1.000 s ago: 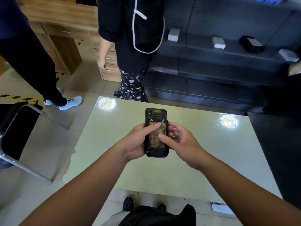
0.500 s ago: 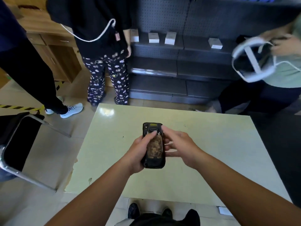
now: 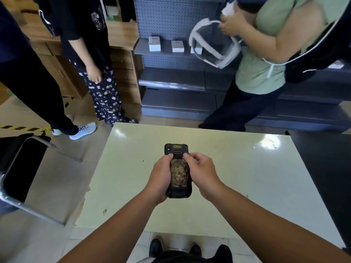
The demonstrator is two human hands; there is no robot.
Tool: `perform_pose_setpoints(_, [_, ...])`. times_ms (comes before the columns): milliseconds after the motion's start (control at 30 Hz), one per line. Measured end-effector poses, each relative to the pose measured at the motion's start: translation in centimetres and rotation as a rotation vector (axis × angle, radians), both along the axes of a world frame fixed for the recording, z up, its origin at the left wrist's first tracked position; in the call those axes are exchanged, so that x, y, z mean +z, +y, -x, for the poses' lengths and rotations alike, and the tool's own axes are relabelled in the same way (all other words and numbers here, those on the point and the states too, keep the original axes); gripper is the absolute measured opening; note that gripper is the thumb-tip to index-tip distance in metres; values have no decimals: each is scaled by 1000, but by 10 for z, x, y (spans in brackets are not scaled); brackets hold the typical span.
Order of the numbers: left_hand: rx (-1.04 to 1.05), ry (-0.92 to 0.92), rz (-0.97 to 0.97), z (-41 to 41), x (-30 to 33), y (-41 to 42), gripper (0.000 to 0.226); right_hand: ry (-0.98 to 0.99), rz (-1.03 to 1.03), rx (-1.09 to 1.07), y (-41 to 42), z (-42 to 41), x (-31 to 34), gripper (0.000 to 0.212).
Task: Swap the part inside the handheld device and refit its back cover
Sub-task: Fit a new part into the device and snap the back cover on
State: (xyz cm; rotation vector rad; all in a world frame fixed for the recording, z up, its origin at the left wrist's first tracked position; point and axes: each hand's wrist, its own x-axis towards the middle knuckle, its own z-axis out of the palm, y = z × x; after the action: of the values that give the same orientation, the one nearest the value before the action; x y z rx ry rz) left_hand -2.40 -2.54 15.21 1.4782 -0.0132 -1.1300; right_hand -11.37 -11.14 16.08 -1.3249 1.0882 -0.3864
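A: Head view: where was the handheld device (image 3: 178, 170) kept?

B: It was held back-up above the table (image 3: 247, 186), at about six o'clock from the table's middle, top end pointing to twelve.

A: And the hands?

B: The left hand (image 3: 160, 178) was wrapped round its nine o'clock edge, steadying it. The right hand (image 3: 201, 171) was curled on the three o'clock edge, thumbs seemingly set near the latch. The brownish back cover (image 3: 179, 172) was probably being worked.

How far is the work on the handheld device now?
Done: I cannot tell if the part was swapped; no loose part or cover lies on the table. In hand: the left hand and right hand both grip the handheld device back-up, thumbs near the top of its worn back panel. Left: cannot tell.
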Motion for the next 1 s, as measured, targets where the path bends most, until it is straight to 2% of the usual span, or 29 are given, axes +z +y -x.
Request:
perform_pose_setpoints(133, [18,-46,-7,4,3,-3,49,28,49,-35,7,-4,0,22])
perform_pose_setpoints(333, [-4,22,1,8,2,-3,48,94,79,-171,19,-11,3,26])
perform_pose_setpoints(500, [-12,85,47,15,-3,3,48,111,92,-192,24,-9,2,26])
perform_pose_setpoints(1000, [-16,110,66,14,-6,2,43,8,-72,-276,25,-2,3,26])
